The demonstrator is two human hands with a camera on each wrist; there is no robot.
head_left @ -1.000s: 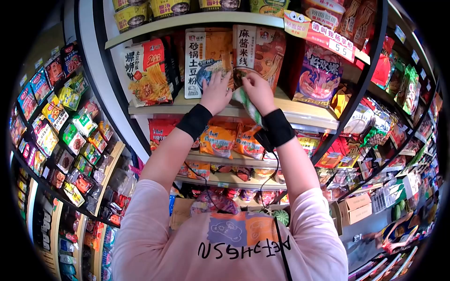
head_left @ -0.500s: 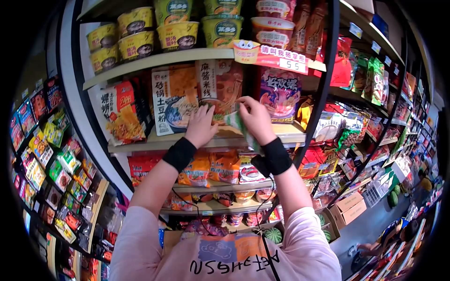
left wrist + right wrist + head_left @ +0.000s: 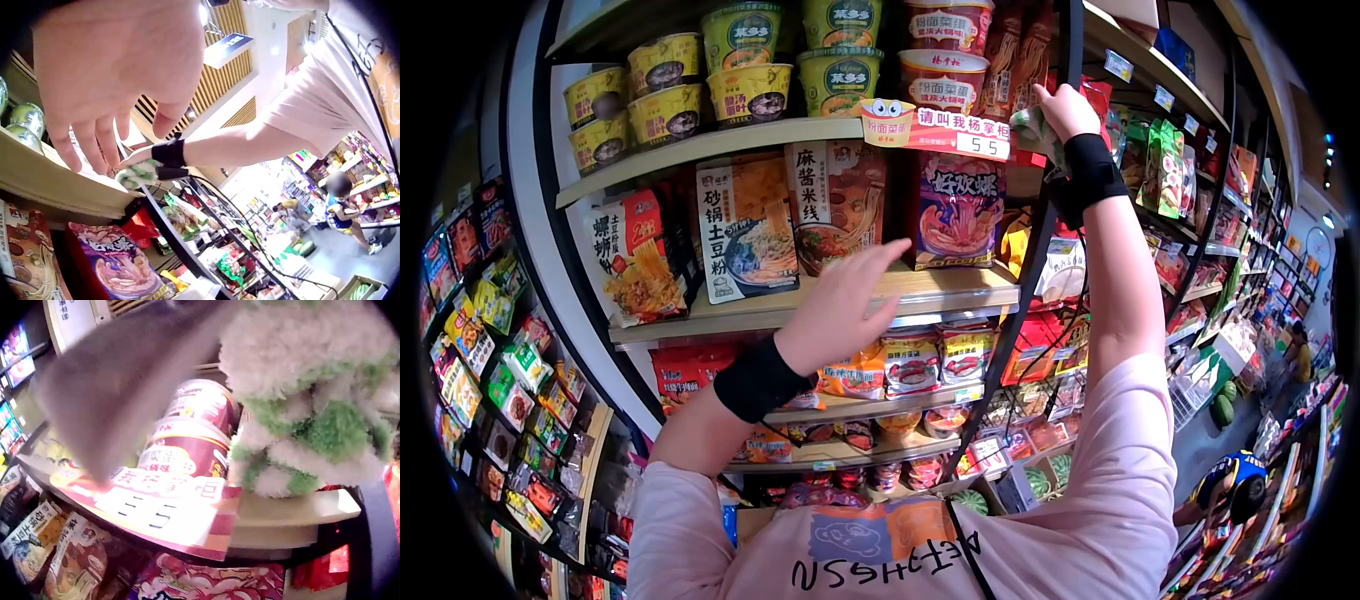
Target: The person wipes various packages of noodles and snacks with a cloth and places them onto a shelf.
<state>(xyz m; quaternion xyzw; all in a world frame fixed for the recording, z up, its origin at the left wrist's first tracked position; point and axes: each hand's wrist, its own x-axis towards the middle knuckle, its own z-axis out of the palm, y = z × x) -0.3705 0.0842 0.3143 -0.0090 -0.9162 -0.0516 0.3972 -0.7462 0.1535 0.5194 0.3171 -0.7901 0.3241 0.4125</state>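
Observation:
My right hand [image 3: 1068,112] grips a fluffy green-and-white cloth [image 3: 340,428] at the right end of the upper shelf, beside the shelf's dark post. In the left wrist view the cloth [image 3: 139,175] hangs below that hand, at the shelf edge. My left hand [image 3: 845,308] is held out in front of the middle shelf with its fingers extended and nothing in them. Behind it stand a brown noodle pack [image 3: 840,205] and a white-and-orange noodle pack [image 3: 747,235]. A purple noodle bag [image 3: 956,215] is to the right of its fingertips.
Noodle cups [image 3: 750,92] are stacked along the upper shelf [image 3: 710,150]. A pink price sign [image 3: 945,130] juts from its front edge. Below are shelves of bagged noodles [image 3: 912,365]. Racks of packets [image 3: 500,380] flank the left side. A person [image 3: 1235,480] is at lower right.
My right hand has risen with the cloth from the middle shelf to the upper shelf's right end. My left hand has come away from the packs. The head view has shifted.

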